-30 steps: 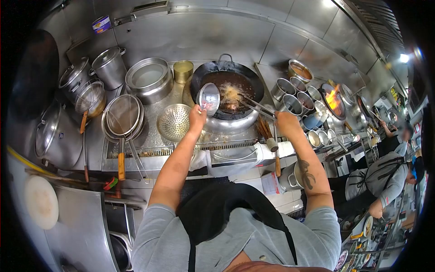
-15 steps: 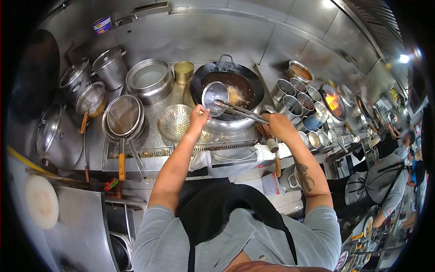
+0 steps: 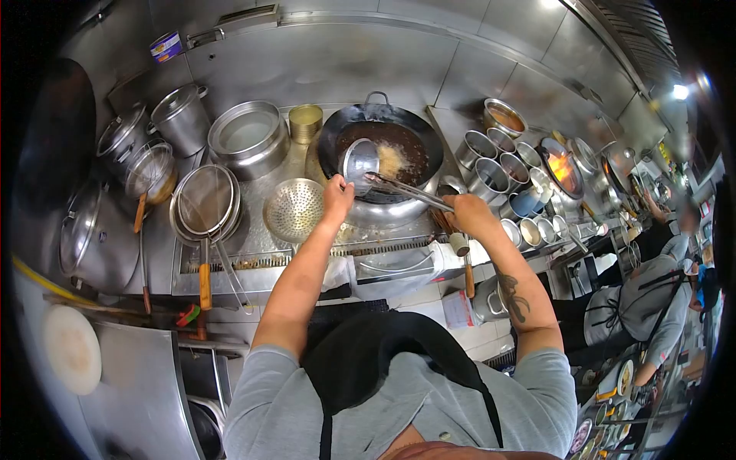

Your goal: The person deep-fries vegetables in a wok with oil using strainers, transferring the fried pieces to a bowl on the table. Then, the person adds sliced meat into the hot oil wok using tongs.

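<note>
My left hand (image 3: 338,201) is closed on the rim of a metal bowl (image 3: 361,162), which is tilted over the left part of a black wok (image 3: 333,126). Dark oil fills the wok, and pale food (image 3: 392,159) bubbles in it beside the bowl. My right hand (image 3: 469,214) grips metal tongs (image 3: 414,192); their tips reach the lower right edge of the bowl. Whether the tips pinch anything is too small to tell. A perforated ladle (image 3: 294,210) lies to the left of the wok.
Strainers (image 3: 205,198), a large pot (image 3: 248,138) and a gold tin (image 3: 306,123) stand on the left. Several metal canisters (image 3: 488,178) stand right of the wok. Flames rise in another wok (image 3: 562,167) farther right, near a co-worker (image 3: 632,310).
The tongs have swung left from the frying food to the bowl, with my right hand moving left and slightly down. The bowl has turned and tilted in my left hand.
</note>
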`<state>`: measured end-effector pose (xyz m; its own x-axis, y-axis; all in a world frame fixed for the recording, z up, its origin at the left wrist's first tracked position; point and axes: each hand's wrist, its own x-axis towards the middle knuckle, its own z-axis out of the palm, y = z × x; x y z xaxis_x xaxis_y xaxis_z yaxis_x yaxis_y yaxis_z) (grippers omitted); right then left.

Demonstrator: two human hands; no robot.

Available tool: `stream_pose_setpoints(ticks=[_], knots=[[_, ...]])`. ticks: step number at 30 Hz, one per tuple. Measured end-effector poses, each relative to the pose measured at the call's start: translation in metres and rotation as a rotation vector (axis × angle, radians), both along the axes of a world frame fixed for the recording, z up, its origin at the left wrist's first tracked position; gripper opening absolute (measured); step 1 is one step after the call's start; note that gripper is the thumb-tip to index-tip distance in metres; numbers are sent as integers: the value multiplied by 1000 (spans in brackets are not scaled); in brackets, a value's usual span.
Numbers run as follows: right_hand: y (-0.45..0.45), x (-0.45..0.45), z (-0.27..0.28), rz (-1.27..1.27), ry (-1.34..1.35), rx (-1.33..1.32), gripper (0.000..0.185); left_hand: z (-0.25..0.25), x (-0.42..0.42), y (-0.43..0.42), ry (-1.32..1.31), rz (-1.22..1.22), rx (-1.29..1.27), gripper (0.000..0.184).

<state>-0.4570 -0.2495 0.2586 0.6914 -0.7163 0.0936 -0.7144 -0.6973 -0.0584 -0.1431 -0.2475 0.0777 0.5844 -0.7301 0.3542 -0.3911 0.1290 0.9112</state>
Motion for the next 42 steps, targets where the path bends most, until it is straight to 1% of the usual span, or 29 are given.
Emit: stream_pose_setpoints(ticks=[1,4,7,8,11,13,15,17,18,20,24,25,27,29,30,32,34,37,41,42], knots=[[-3,-4,-4,-18,23,-34,18,4,0,1,-93,44,12,22],[-20,-20,-19,-73,91,-117,16,17,0,7,-267,111,-19,21],[-35,-33,-33,-132,135,-158,16,20,3,5,-294,121,-83,23],[-39,-37,-39,-154,133,-171,16,19,4,5,-274,110,-65,23],[-48,-50,-49,-214,96,-169,16,16,8,6,-128,43,-18,23],[-50,-55,-50,-251,72,-136,16,13,10,6,-80,33,-19,24],[-52,-59,-49,-286,56,-85,23,10,14,7,-45,28,-7,24],[-54,-66,-53,-291,6,-82,25,20,13,13,-22,24,15,23],[-55,-69,-57,-294,-18,-81,26,23,11,17,86,-6,19,22],[-54,-75,-68,-324,-70,-57,29,53,-2,35,302,-69,28,20],[-63,-93,-104,-363,-74,66,35,56,-3,44,614,-157,-50,15],[-62,-98,-104,-388,-129,78,35,57,-2,47,649,-128,-25,14],[-51,-112,-101,-449,-239,106,37,44,8,53,736,-155,-44,13],[-49,-136,-110,-512,-287,85,36,38,13,65,849,-146,-79,13],[-54,-155,-126,-547,-271,80,33,34,14,73,907,-138,-94,13],[-62,-188,-161,-601,-253,72,29,22,20,90,942,-146,-129,13],[-59,-212,-187,-635,-247,65,25,15,20,109,947,-103,-103,14],[-70,-230,-230,-708,-167,152,23,5,13,134,948,-61,-78,16],[-88,-226,-260,-602,-218,246,26,6,-8,161,945,-8,-23,16],[-93,-225,-264,-608,-201,335,31,8,-14,165,949,7,-10,16]])
